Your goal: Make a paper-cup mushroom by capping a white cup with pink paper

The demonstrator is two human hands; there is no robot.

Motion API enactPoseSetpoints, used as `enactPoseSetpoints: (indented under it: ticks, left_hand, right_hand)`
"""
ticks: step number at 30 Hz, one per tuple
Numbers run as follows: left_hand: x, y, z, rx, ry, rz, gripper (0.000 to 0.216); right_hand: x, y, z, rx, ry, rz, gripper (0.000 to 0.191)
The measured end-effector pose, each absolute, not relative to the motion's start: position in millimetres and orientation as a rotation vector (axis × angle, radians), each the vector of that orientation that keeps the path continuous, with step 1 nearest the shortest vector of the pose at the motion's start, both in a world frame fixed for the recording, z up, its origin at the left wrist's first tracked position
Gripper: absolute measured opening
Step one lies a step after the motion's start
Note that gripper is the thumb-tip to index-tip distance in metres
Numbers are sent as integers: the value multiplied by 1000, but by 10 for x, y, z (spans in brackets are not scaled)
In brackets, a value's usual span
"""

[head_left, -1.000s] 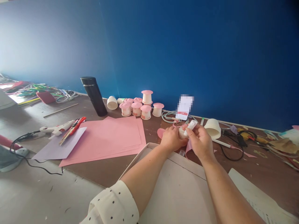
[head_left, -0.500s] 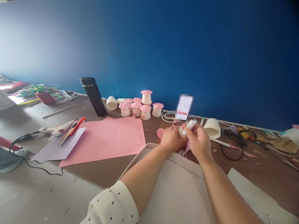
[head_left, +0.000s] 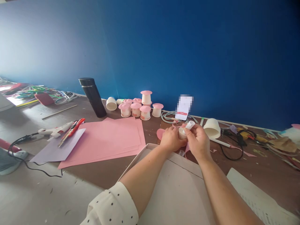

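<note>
Gripping a small off-white paper cup (head_left: 182, 133) in the left hand (head_left: 172, 139), fingers curled closely round its side, over the brown surface (head_left: 151, 126) and just beyond a pale flat panel with a raised edge (head_left: 178, 193). Pinching a short white plastic tube, shaped like a glue stick (head_left: 189, 125), between thumb and fingers of the right hand (head_left: 199, 142), slanted with its lower end at the cup. Cannot tell for certain, with the thumb in the way, whether touching or merely close.

Seems, by judgement, to be partway through applying something from tube to cup. Calls next, most likely, for a firm hold on the cup and light, even pressure on the tube.

Also to note, just beside the left hand, a flat pink paper disc (head_left: 160, 133). Among containers, near the blue wall (head_left: 152, 47), a cluster of upturned off-white paper cups with pink paper tops (head_left: 145, 114), one raised above the others, insides hidden. Left of these, a plain white paper cup on its side (head_left: 111, 104), then a tall black capped flask (head_left: 95, 100), contents out of sight. Right of the right hand, a tipped stack of white paper cups (head_left: 212, 128), apparently nested one inside another
</note>
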State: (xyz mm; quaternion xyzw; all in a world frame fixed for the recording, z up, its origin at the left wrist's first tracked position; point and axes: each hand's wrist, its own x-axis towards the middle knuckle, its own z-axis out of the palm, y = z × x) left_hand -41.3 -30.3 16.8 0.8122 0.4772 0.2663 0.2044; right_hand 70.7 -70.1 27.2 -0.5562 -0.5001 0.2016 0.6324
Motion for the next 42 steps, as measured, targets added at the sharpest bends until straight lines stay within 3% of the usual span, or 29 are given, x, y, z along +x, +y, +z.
enactPoseSetpoints:
  ticks: [9, 13, 24, 36, 42]
  left_hand:
    - [-413, -299, 176, 2272, 1333, 719, 50]
    - [-409, -296, 168, 2271, 1329, 728, 48]
    - [-450, -315, 221, 2110, 1333, 830, 71]
    - [-464, -299, 179, 2237, 1260, 770, 54]
    - [-456, -288, 171, 2233, 1251, 745, 58]
  right_hand:
    - [680, -712, 285, -1174, -1148, 589, 36]
    - [681, -679, 226, -1268, -1140, 454, 37]
    - [834, -736, 395, -1120, -925, 319, 28]
    - [877, -680, 279, -1292, -979, 389, 33]
    - [930, -644, 207, -1346, -980, 353, 32]
